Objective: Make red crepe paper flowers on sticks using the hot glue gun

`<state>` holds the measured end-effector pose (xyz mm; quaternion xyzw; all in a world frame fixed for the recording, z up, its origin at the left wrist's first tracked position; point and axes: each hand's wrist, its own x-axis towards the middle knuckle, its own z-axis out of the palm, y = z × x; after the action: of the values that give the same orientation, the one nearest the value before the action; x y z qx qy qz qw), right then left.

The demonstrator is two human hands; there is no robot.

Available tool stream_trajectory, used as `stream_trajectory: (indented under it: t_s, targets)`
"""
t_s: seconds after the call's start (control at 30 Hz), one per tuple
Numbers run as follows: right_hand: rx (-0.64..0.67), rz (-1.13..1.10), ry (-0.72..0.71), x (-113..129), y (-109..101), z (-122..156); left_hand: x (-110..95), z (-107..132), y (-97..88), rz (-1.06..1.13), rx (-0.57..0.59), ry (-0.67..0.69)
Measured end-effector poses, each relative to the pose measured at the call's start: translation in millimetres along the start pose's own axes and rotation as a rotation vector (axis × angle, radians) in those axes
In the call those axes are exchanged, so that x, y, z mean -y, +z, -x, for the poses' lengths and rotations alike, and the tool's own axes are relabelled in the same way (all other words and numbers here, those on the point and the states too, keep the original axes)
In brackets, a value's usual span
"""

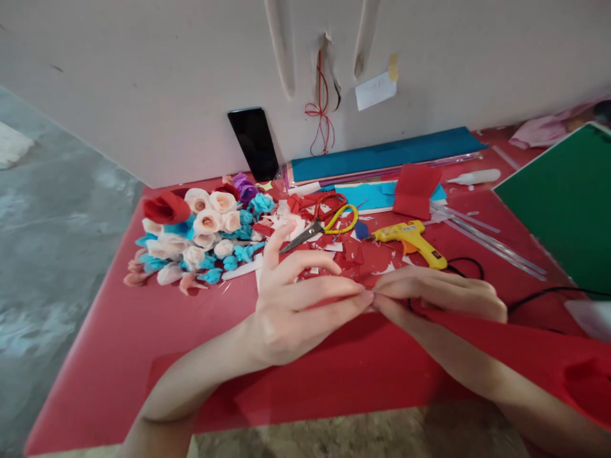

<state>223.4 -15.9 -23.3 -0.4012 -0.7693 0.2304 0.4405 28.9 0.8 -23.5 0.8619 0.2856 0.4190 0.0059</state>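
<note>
Both hands meet over the red table (pixel 119 337). My left hand (pixel 298 299) pinches its thumb and fingertips together at the end of a long strip of red crepe paper (pixel 525 350). My right hand (pixel 443 292) pinches the same end from the other side, fingertips touching the left's. The strip trails off over my right forearm toward the lower right. Just behind the hands lie red paper scraps (pixel 353 254), scissors (pixel 319 226) with yellow and red handles, and a yellow glue gun (pixel 410 238).
A heap of paper flowers (pixel 200 232) in cream, blue, red and purple lies at the left. Blue paper sheets (pixel 382 152), a folded red piece (pixel 415 191), glue sticks (pixel 487 238), a phone (pixel 252 143) leaning on the wall, a green board (pixel 563 197) at right.
</note>
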Motion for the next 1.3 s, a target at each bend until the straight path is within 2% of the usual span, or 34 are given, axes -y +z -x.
stream_trajectory:
  t_s: [0.1, 0.33, 0.6, 0.7, 0.8, 0.87, 1.03, 1.17, 1.3]
  targets:
    - [0.028, -0.011, 0.050, -3, 0, 0, 1, 0, -1.1, 0.061, 0.001, -0.003]
    - [-0.022, -0.031, 0.042, 0, 2, -1, 5, -2, 1.7, 0.489, 0.003, -0.320]
    - [-0.010, 0.021, -0.092, -3, 6, 2, 2, -3, 6.8, 0.468, 0.133, -0.302]
    - [-0.032, 0.036, -0.146, -5, 8, 3, 5, -3, 7.2, 0.539, 0.143, -0.392]
    - [-0.057, 0.039, -0.139, -5, 7, 4, 9, -2, 7.4, 0.582, 0.085, -0.487]
    - [-0.045, 0.033, -0.084, -3, 4, 4, 11, -2, 6.7, 0.560, 0.078, -0.473]
    - [0.040, -0.080, 0.048, -3, 0, 2, 8, -5, 3.7, 0.533, 0.180, -0.312]
    - [0.197, -0.278, 0.190, -6, -3, -2, 9, -7, 0.8, 0.554, 0.196, -0.198]
    - [0.320, -0.434, 0.355, -8, -5, -8, 12, -8, -3.8, 0.533, 0.227, -0.159]
